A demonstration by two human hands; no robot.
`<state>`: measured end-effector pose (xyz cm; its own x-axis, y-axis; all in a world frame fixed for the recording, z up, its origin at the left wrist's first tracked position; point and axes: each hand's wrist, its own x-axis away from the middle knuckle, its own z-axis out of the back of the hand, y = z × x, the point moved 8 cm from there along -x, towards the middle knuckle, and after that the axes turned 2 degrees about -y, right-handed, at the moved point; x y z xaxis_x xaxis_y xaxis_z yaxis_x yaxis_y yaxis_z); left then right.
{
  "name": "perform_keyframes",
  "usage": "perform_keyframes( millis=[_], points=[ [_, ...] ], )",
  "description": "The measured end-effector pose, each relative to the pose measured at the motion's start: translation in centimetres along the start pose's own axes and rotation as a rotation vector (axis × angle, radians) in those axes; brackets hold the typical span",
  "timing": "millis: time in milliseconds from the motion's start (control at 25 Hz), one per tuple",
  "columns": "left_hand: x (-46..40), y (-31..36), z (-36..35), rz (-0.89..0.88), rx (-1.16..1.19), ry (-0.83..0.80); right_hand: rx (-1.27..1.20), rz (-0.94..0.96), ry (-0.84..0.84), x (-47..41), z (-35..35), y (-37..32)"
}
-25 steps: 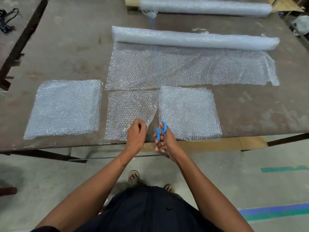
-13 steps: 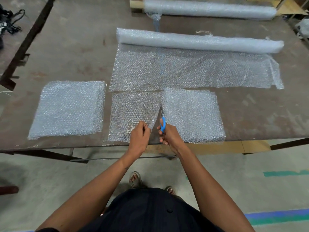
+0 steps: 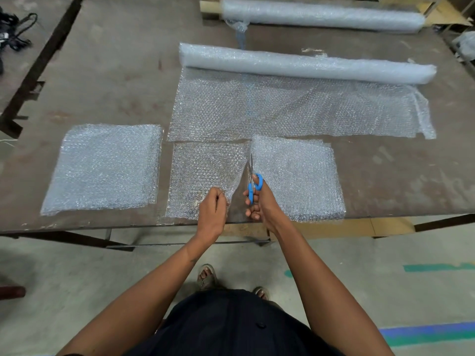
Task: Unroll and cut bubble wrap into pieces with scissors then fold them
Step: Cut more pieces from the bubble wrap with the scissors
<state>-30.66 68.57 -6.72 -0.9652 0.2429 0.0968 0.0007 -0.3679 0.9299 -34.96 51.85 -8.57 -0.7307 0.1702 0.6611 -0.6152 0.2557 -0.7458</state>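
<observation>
Right hand (image 3: pixel 262 201) holds blue scissors (image 3: pixel 253 183), blades in the bubble wrap (image 3: pixel 205 170) at the desk's (image 3: pixel 102 73) near edge. Left hand (image 3: pixel 212 214) pinches the sheet beside the cut. Roll (image 3: pixel 305 62) lies behind.

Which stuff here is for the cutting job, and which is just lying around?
For the job: scissors in the right hand, sheet pinched by the left hand, unrolled roll, folded stack.
Lying about: spare roll, black cables.
</observation>
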Motion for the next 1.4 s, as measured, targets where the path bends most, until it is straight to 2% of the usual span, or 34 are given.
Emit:
perform_keyframes(
  millis=[160,360,600,880,1160,1400],
  points=[
    [-0.1,0.1,0.1,-0.013,-0.009,-0.010,-0.008,0.007,-0.011,-0.6,-0.1,-1.0],
    [-0.4,-0.9,0.5,0.061,0.069,0.041,-0.028,-0.012,-0.028,0.1,-0.6,-0.1],
    [-0.4,-0.3,0.5,0.030,0.032,0.016,-0.045,0.003,-0.025,-0.9,-0.5,-1.0],
    [-0.6,-0.4,0.1,0.002,-0.052,-0.029,0.059,0.059,-0.006,-3.3,0.4,-3.3],
    [-0.7,-0.9,0.1,0.047,-0.004,-0.044,0.136,0.094,0.060,-3.6,0.5,-3.2],
    [-0.6,-0.9,0.5,0.098,0.073,-0.012,0.020,0.049,-0.010,-3.4,-0.4,-2.9]
  ],
)
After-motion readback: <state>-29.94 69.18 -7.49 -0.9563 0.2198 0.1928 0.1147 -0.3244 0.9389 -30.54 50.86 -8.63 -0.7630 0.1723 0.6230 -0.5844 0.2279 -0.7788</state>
